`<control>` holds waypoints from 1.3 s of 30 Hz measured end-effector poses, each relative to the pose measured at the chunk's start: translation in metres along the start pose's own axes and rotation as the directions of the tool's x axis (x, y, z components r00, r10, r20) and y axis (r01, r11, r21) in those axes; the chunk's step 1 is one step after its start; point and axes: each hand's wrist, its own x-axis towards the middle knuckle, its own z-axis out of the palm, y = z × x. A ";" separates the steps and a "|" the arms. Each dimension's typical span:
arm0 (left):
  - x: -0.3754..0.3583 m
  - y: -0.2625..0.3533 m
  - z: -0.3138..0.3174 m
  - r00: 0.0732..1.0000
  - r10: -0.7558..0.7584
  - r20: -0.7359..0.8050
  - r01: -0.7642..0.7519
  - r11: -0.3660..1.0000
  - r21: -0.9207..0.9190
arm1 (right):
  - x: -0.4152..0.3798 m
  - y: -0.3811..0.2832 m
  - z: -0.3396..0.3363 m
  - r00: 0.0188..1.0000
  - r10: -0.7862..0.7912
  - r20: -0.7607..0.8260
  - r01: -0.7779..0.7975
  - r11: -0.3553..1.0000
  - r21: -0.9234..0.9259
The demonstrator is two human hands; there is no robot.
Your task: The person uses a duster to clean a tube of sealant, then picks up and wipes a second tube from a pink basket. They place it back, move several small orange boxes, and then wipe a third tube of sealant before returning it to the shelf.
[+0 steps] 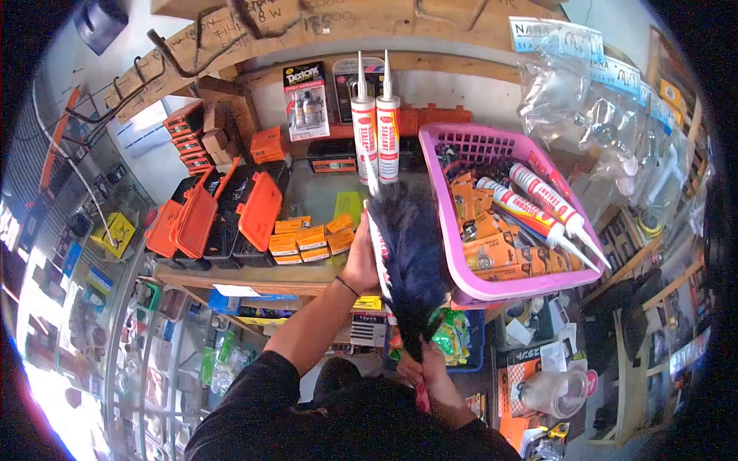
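Observation:
My left hand (pixel 360 261) grips a silicone sealant tube (pixel 378 250), held upright with its white nozzle pointing up. In front of that tube, a dark feather duster (pixel 411 257) covers most of its right side. Lower down, my right hand (pixel 425 365) is wrapped round the duster's handle, which has a reddish end. Two more sealant tubes (pixel 388 138) stand upright on the shelf behind. To the right is a pink plastic basket (pixel 492 289) with sealant tubes (pixel 530 207) and orange-packed items in it. The fingertips of my left hand are hidden behind the tube.
Orange-lidded black boxes (pixel 201 215) and small yellow-orange boxes (pixel 300 242) sit left on the wooden shelf (pixel 254 278). A Dextone adhesive pack (pixel 306 104) stands at the back. Metal hooks (pixel 177 65) jut from the beam above. Plastic bags (pixel 584 115) hang at upper right.

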 end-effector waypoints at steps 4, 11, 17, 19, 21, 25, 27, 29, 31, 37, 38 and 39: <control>0.019 -0.004 -0.077 0.955 0.003 0.296 -0.050 0.987 0.153 | 0.019 0.009 0.040 0.524 -0.275 -0.806 -0.436 0.726 -0.531; 0.000 -0.003 -0.034 0.989 0.148 -0.005 -0.134 0.908 0.397 | 0.004 0.026 0.017 0.853 -0.522 -0.031 -0.279 -0.406 -0.870; 0.007 0.002 -0.013 0.996 0.033 -0.078 -0.033 0.999 0.006 | -0.004 0.013 -0.009 0.785 -0.351 -0.510 -0.528 0.050 -0.848; 0.046 -0.008 -0.118 0.988 0.051 -0.146 -0.011 0.965 0.263 | 0.015 0.020 0.036 0.783 -0.559 -0.274 -0.432 -0.169 -0.886; 0.001 0.000 -0.018 0.996 0.084 0.024 -0.087 0.974 0.209 | 0.030 0.020 0.060 0.738 -0.674 0.013 -0.349 -0.398 -0.848; 0.002 -0.001 -0.013 0.999 0.016 0.036 -0.013 0.996 -0.087 | 0.027 0.024 0.057 0.446 -0.233 -0.864 -0.143 0.934 -0.326; -0.012 0.013 -0.009 0.855 -0.060 0.516 -0.008 0.992 0.128 | 0.030 0.037 0.061 0.534 -0.380 -0.755 -0.383 0.687 -0.617; 0.018 0.000 -0.085 0.984 -0.054 0.167 0.028 0.987 0.156 | 0.018 0.036 0.041 0.694 -0.505 -0.513 -0.480 0.205 -0.853; -0.007 -0.002 0.001 0.995 -0.085 -0.058 0.086 0.996 0.019 | 0.027 0.024 0.073 0.608 -0.456 -0.650 -0.338 0.592 -0.731; 0.048 -0.012 -0.126 0.825 -0.025 0.565 0.175 0.961 -0.213 | 0.046 0.044 0.098 0.625 -0.226 -0.748 -0.313 0.805 -0.504; 0.013 -0.001 -0.060 0.803 -0.019 0.596 0.123 0.983 -0.133 | 0.046 0.043 0.098 0.617 -0.228 -0.753 -0.323 0.800 -0.507; -0.006 0.002 -0.012 0.943 0.040 0.330 -0.017 0.997 -0.072 | 0.044 0.039 0.097 0.646 -0.284 -0.709 -0.187 0.841 -0.508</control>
